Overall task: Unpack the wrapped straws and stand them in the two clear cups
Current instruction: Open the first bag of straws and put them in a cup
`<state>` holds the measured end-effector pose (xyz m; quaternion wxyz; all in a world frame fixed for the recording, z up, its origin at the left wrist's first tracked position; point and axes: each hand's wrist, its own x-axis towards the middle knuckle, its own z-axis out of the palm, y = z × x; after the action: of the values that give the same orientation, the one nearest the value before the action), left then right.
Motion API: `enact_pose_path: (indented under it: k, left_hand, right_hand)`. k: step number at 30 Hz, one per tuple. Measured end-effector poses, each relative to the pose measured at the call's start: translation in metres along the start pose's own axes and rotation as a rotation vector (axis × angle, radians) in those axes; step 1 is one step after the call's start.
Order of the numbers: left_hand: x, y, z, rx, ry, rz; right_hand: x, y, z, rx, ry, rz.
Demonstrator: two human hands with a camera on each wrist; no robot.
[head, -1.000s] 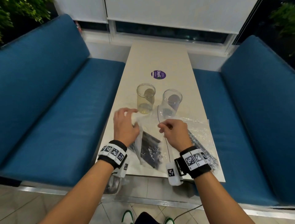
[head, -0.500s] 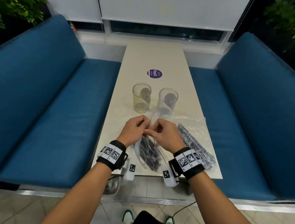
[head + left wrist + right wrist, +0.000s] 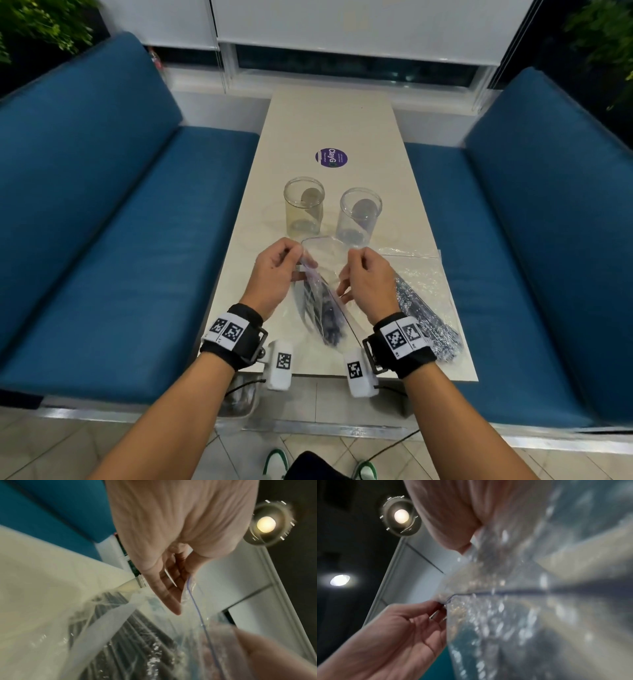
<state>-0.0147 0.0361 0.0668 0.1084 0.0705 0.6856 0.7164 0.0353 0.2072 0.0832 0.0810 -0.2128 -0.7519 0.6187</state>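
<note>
A clear zip bag (image 3: 322, 301) of dark wrapped straws (image 3: 327, 320) hangs lifted between my hands near the table's front. My left hand (image 3: 279, 265) pinches the bag's left lip, and my right hand (image 3: 363, 274) pinches the right lip, so the mouth gapes. The left wrist view shows the left fingers (image 3: 164, 588) on the bag's blue-lined rim (image 3: 197, 607). Blurred plastic of the bag (image 3: 505, 608) fills the right wrist view. Two clear cups stand just beyond the hands, a yellowish cup (image 3: 303, 212) on the left and a clear cup (image 3: 359, 216) on the right.
A second clear bag of wrapped straws (image 3: 424, 308) lies flat at the table's front right. A purple sticker (image 3: 331, 157) is stuck to the beige table (image 3: 329, 120) behind the cups. Blue benches (image 3: 102, 222) flank both sides.
My hands first came together at the bag's mouth, then pulled apart while pinching its two lips. The mouth now gapes wider and the bag is raised off the table.
</note>
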Motion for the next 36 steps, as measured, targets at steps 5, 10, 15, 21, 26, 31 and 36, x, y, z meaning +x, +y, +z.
enact_pose_path:
  k: [5, 10, 15, 21, 26, 31, 36]
  left_hand:
    - [-0.001, -0.002, 0.006, -0.042, 0.017, -0.069]
    - [-0.013, -0.014, 0.022, 0.226, 0.100, -0.126]
    - [-0.019, -0.023, 0.020, 0.286, 0.105, -0.087]
    - [-0.017, -0.015, 0.016, -0.027, 0.283, -0.158]
    - [-0.007, -0.016, -0.010, -0.445, 0.398, -0.282]
    - [-0.010, -0.014, 0.007, -0.380, 0.369, -0.284]
    - [-0.011, -0.013, 0.003, -0.399, 0.423, -0.300]
  right_hand:
    - [-0.007, -0.002, 0.000, -0.082, -0.163, -0.042]
    - [-0.007, 0.003, 0.004, -0.017, -0.094, -0.129]
    - [-0.005, 0.012, 0.004, 0.032, -0.149, -0.066]
    - [-0.003, 0.026, -0.003, -0.299, -0.100, -0.061]
    - [0.004, 0.036, -0.025, -0.196, 0.138, 0.048]
    - [-0.014, 0.017, -0.012, 0.002, -0.160, 0.186]
    - [-0.009, 0.025, -0.011, 0.075, -0.049, 0.126]
